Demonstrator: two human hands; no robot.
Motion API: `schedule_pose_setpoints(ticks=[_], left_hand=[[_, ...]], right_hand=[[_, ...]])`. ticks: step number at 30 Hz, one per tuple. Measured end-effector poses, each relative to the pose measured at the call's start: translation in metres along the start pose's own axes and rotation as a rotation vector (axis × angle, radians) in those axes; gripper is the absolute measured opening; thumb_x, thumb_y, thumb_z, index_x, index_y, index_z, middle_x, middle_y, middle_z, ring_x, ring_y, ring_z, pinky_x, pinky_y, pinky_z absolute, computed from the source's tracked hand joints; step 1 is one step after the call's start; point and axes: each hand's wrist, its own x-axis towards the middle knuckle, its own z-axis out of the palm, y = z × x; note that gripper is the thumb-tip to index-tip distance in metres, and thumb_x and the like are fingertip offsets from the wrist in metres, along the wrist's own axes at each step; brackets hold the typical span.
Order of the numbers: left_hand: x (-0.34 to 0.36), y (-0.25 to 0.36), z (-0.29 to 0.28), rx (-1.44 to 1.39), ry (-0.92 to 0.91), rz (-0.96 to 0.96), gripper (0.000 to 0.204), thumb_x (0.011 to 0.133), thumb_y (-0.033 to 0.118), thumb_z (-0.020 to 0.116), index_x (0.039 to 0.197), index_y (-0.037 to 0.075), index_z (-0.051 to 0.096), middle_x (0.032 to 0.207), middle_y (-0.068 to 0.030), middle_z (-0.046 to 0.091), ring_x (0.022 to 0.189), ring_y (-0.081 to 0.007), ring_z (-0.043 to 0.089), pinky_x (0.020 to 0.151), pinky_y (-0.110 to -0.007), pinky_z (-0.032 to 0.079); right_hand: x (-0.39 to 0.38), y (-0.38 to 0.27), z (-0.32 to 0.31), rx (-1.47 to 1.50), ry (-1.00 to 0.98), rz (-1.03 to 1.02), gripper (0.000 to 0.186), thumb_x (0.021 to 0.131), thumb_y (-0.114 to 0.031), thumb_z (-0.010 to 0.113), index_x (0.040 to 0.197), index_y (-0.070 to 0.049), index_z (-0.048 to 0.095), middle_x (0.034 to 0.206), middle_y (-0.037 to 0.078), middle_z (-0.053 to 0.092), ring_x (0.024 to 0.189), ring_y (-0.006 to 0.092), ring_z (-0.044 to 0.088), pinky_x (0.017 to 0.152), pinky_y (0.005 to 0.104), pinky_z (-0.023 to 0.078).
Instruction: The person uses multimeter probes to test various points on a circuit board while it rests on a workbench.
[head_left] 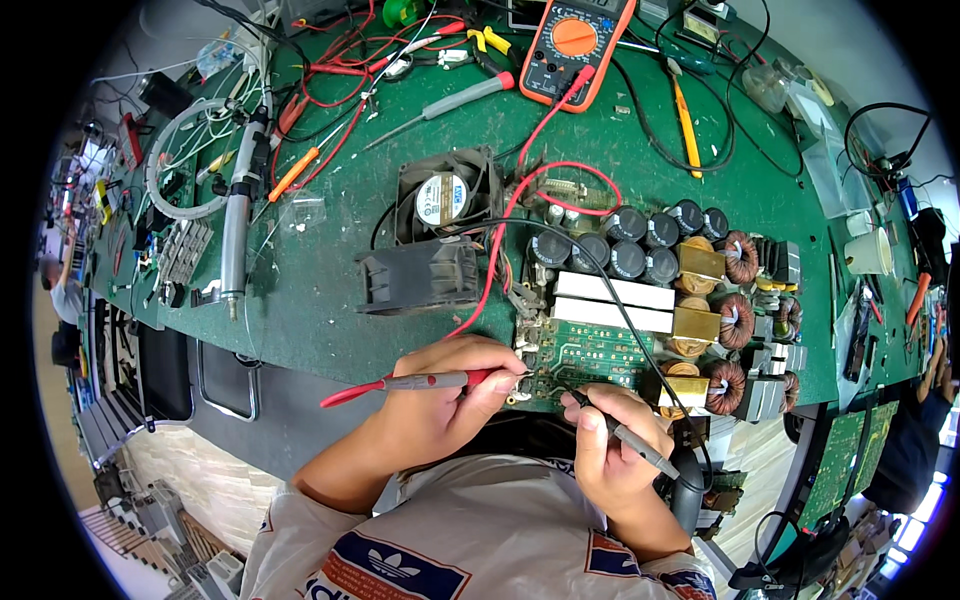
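Observation:
My left hand (pixel 445 385) is closed on the red-and-grey test probe (pixel 415 381), and its tip points at the left edge of the circuit board (pixel 595 348). Between the fingers of my right hand (pixel 622 440) is the black-and-grey test probe (pixel 645 452). That probe slants toward the same near-left part of the board; whether either tip touches is too small to tell. Black capacitors (pixel 627 260), white bars (pixel 612 302) and copper coils (pixel 737 322) crowd the board. Red and black leads run up toward an orange multimeter (pixel 575 50) at the far side.
Two black cooling fans (pixel 445 195) sit left of the board, leads crossing beside them. A grey screwdriver (pixel 465 97), a yellow-handled tool (pixel 686 120) and an orange screwdriver (pixel 292 175) lie on the green bench (pixel 330 270). A soldering-iron-like grey tube (pixel 236 235) stands left; a white cup (pixel 866 254) is right.

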Motion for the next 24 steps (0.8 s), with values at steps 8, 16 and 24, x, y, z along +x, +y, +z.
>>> schedule_pose_setpoints(ticks=[8, 16, 24], left_hand=[[-0.0018, 0.0004, -0.0003, -0.023, -0.009, -0.031, 0.012, 0.095, 0.004, 0.069, 0.105, -0.001, 0.069, 0.088, -0.013, 0.072, 0.073, -0.0213, 0.069, 0.065, -0.033, 0.054], [-0.007, 0.0019, 0.0007, -0.026, 0.005, -0.039, 0.014, 0.098, 0.008, 0.064, 0.103, -0.005, 0.068, 0.09, -0.014, 0.071, 0.076, -0.0208, 0.068, 0.069, -0.032, 0.054], [-0.0026, 0.0041, -0.0038, 0.004, -0.016, -0.026, 0.022, 0.1, 0.014, 0.062, 0.104, -0.007, 0.069, 0.092, -0.016, 0.072, 0.08, -0.0204, 0.068, 0.074, -0.032, 0.055]], right_hand=[[-0.0005, -0.001, -0.0031, 0.009, -0.029, 0.017, 0.018, 0.091, 0.003, 0.071, 0.106, 0.007, 0.062, 0.089, 0.021, 0.072, 0.076, 0.0297, 0.074, 0.068, 0.0341, 0.059], [-0.0074, -0.0019, -0.0011, 0.128, 0.008, 0.101, 0.018, 0.094, 0.003, 0.068, 0.11, 0.008, 0.062, 0.095, 0.022, 0.072, 0.08, 0.028, 0.075, 0.072, 0.035, 0.06], [-0.0052, 0.0003, -0.004, 0.117, -0.055, 0.077, 0.023, 0.098, 0.001, 0.065, 0.118, 0.008, 0.056, 0.099, 0.024, 0.071, 0.082, 0.0242, 0.073, 0.074, 0.0331, 0.06]])
